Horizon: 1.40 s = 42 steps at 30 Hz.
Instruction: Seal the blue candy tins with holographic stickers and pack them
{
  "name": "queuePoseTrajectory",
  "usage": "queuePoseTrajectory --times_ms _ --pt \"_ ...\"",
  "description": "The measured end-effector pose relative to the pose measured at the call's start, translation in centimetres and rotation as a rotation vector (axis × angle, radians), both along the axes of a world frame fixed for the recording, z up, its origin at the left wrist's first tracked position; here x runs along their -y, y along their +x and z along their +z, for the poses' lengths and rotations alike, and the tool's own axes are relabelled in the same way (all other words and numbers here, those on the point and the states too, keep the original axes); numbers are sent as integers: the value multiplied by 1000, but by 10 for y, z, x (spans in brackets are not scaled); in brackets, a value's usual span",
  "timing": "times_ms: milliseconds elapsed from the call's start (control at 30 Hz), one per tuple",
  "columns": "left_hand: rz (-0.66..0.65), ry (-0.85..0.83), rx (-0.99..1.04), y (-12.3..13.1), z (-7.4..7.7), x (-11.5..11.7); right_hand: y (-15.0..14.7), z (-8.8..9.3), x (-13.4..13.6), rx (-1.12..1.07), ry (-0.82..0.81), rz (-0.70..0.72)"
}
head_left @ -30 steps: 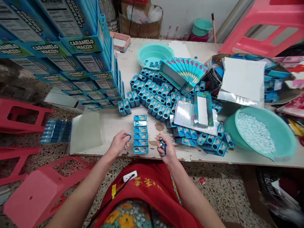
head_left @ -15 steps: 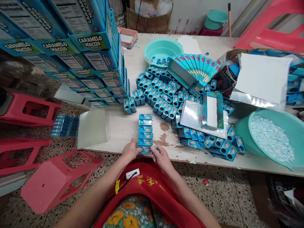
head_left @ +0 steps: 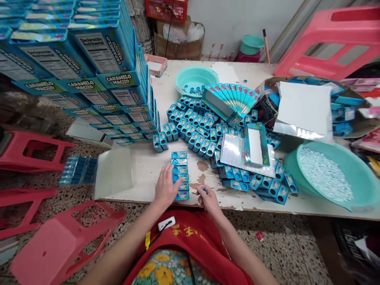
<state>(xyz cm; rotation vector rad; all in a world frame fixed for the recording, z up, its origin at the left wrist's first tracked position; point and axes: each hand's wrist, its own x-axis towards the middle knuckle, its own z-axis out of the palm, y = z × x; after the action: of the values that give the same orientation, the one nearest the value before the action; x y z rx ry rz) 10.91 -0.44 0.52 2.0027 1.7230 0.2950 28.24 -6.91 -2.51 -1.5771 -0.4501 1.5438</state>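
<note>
A row of small blue candy boxes (head_left: 182, 170) with round blue caps in their tops stands near the table's front edge. My left hand (head_left: 166, 185) lies against the left side of this row, fingers stretched out and thumb over the boxes near the front. To the right of the row, my right hand (head_left: 209, 200) is closed in a pinch around a small blue piece, apparently a cap, mostly hidden by the fingers. Behind the row, many similar boxes (head_left: 190, 122) show dark round holes. More blue caps (head_left: 194, 90) lie in a turquoise basin (head_left: 181, 81).
Tall stacked display cartons (head_left: 118, 79) stand at the left. A silvery sheet (head_left: 233, 152) and an open blue carton (head_left: 257, 144) lie over boxes at right. Beyond sits a turquoise tub (head_left: 365, 178) of white candies (head_left: 325, 174). Pink stools (head_left: 65, 233) stand on the floor.
My left hand has moved from the nearest box farther back along the row, and its fingers have stretched out. My right hand has drawn away to the right, still pinched. The camera view has tilted up.
</note>
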Motion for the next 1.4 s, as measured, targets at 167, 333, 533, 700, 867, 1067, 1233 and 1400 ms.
queuePoseTrajectory --times_ms 167,333,533,700,867,1067,1233,1400 --pt "-189 152 -185 35 -35 0 7 2 0 -4 9 -92" --pt "-203 159 -246 33 -36 -7 17 9 -1 -98 -61 -158" --pt "-164 169 -242 47 -24 -58 37 10 -9 -543 -181 -376" --pt "-169 159 -203 47 -31 -62 52 11 -13 -946 -201 -539" --pt "-285 244 -229 46 -37 -38 58 3 -6 -986 -172 -532" --pt "-257 261 -303 41 -36 -29 47 4 -4 -971 -124 -542" --pt "-229 259 -271 33 -32 -24 27 10 -5 -965 -209 -473" --pt "-272 291 -245 30 -35 -25 19 10 -7 -926 -188 -397"
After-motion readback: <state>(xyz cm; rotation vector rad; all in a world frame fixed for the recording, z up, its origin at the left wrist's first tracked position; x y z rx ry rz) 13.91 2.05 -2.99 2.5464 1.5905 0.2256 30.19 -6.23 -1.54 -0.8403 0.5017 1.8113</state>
